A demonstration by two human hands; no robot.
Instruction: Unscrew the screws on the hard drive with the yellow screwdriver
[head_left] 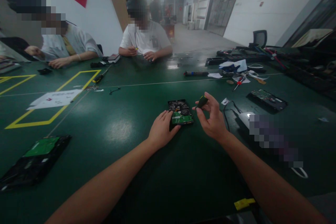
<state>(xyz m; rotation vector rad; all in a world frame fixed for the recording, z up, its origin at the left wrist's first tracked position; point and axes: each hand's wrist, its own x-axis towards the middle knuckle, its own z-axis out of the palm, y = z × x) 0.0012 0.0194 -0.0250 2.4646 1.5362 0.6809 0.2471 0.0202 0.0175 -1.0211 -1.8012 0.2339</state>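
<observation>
A black hard drive (180,111) with a green circuit board lies on the dark green table (126,168) in front of me. My left hand (162,128) rests on the drive's near left edge, fingers curled against it and holding it steady. My right hand (212,116) is just right of the drive, fingers pinched round a small screwdriver (201,102) with a black and yellow handle, its tip pointing down toward the drive.
Another hard drive (34,161) lies at the near left, a third (267,98) at the right. A white sheet (55,98) sits inside yellow tape lines. Two people sit at the far side. Tools, cables and papers (236,71) clutter the far right.
</observation>
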